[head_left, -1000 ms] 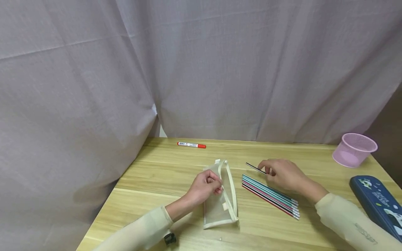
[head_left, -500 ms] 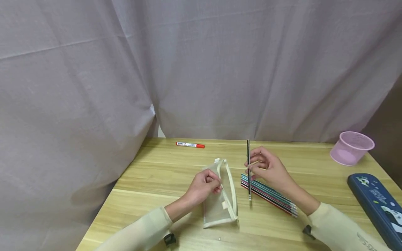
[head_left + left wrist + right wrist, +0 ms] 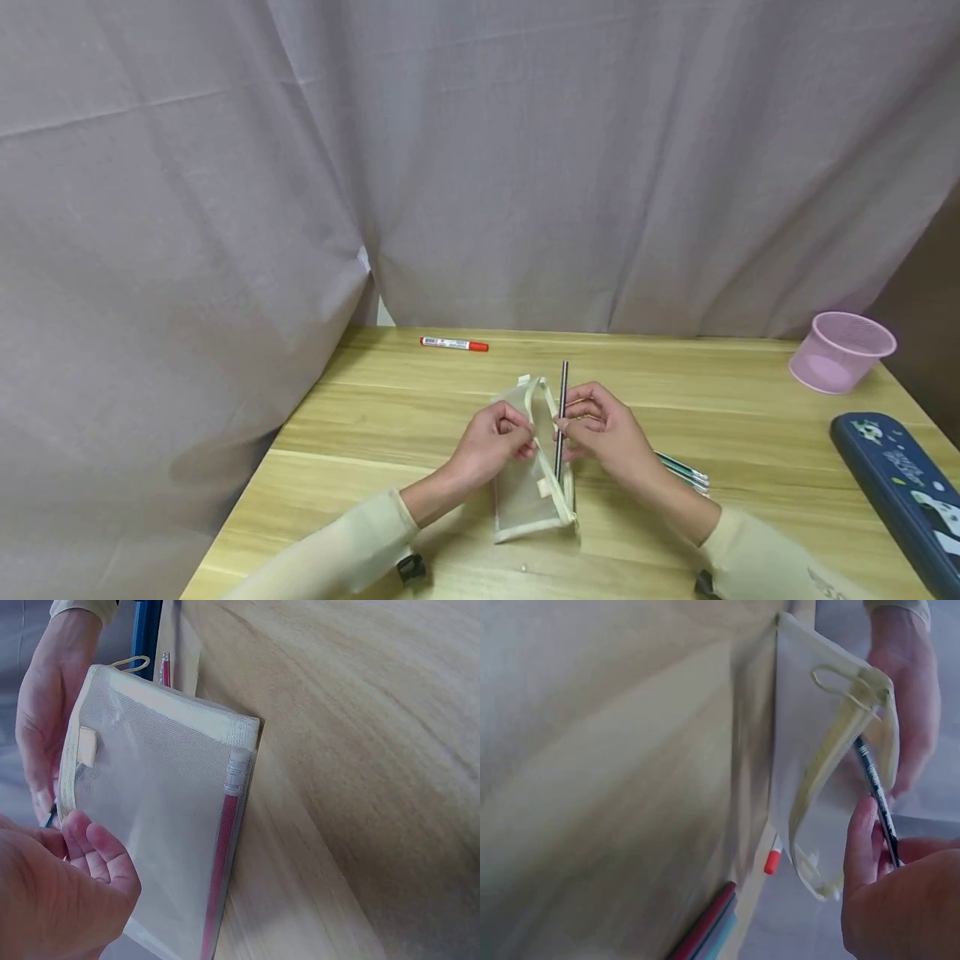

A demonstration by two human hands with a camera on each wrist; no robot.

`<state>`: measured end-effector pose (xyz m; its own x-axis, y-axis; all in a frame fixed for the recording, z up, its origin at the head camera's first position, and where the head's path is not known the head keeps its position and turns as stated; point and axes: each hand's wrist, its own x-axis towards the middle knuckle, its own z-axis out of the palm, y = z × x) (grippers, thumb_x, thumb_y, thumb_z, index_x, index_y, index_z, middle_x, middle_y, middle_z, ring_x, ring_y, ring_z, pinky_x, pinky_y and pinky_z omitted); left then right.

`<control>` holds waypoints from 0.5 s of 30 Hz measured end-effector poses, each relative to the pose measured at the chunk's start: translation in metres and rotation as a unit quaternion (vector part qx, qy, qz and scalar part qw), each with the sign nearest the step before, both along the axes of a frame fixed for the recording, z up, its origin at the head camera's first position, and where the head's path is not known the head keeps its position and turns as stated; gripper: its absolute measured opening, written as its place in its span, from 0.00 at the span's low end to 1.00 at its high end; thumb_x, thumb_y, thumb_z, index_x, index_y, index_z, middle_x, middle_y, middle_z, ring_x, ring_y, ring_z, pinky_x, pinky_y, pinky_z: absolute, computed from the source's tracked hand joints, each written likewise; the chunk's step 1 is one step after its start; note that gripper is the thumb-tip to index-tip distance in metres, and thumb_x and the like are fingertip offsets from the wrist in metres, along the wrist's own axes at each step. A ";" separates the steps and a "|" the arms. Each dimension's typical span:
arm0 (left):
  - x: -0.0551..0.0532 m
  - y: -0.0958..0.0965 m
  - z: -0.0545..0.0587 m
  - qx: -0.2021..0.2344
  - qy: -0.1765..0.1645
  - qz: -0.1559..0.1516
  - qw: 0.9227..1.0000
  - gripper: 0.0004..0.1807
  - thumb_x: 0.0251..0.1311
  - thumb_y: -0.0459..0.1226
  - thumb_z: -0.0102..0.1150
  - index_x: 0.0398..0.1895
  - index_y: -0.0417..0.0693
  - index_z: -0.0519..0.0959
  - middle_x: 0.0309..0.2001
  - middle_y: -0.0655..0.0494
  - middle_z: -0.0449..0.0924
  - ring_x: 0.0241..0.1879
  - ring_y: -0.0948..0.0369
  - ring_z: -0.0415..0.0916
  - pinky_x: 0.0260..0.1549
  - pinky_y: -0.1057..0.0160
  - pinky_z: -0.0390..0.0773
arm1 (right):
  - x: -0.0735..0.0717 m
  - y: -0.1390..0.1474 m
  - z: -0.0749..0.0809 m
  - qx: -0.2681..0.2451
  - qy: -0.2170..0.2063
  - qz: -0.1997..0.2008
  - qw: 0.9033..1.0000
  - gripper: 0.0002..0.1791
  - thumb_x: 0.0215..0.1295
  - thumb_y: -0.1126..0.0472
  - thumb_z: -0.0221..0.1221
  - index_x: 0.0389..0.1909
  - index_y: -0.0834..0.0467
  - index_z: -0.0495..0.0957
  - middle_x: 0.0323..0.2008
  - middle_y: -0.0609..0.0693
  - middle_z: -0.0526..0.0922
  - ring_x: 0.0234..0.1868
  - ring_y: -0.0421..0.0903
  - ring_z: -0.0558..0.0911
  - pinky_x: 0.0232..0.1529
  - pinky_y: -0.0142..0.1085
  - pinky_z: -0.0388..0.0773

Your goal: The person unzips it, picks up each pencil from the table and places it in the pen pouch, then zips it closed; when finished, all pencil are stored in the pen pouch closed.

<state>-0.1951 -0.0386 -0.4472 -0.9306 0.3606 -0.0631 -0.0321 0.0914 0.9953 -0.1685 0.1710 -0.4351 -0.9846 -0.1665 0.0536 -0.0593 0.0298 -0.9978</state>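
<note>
A pale, see-through mesh pencil pouch (image 3: 517, 496) stands unzipped on the wooden table. My left hand (image 3: 483, 446) pinches the left edge of its zip opening between thumb and fingers. In my right hand (image 3: 611, 433), thumb and fingertips hold a dark striped pencil (image 3: 562, 392) nearly upright, its lower end inside the pouch's mouth. The right wrist view shows that pencil (image 3: 875, 780) passing between the zip edges. Through the mesh in the left wrist view, a red pencil (image 3: 219, 862) with a white-looking end lies along the pouch's bottom.
Several pencils (image 3: 686, 475) lie right of the pouch, partly hidden behind the right hand and forearm. A red-capped marker (image 3: 453, 344) lies near the table's back edge. Over on the right are a pink mesh basket (image 3: 832, 371) and a dark blue pencil case (image 3: 892, 467). Grey curtain hangs behind.
My right hand has lifted the dark pencil from beside the others, turned it upright and moved it left into the pouch's opening. The left hand keeps its grip on the pouch edge.
</note>
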 end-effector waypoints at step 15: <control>0.002 0.005 0.001 0.007 -0.005 -0.004 1.000 0.06 0.64 0.27 0.59 0.43 0.34 0.77 0.30 0.55 0.85 0.29 0.65 0.83 0.35 0.68 0.88 | -0.003 -0.012 -0.011 0.033 -0.059 0.013 0.998 0.22 0.71 0.69 0.62 0.60 0.70 0.67 0.46 0.61 0.82 0.35 0.45 0.85 0.34 0.45 0.91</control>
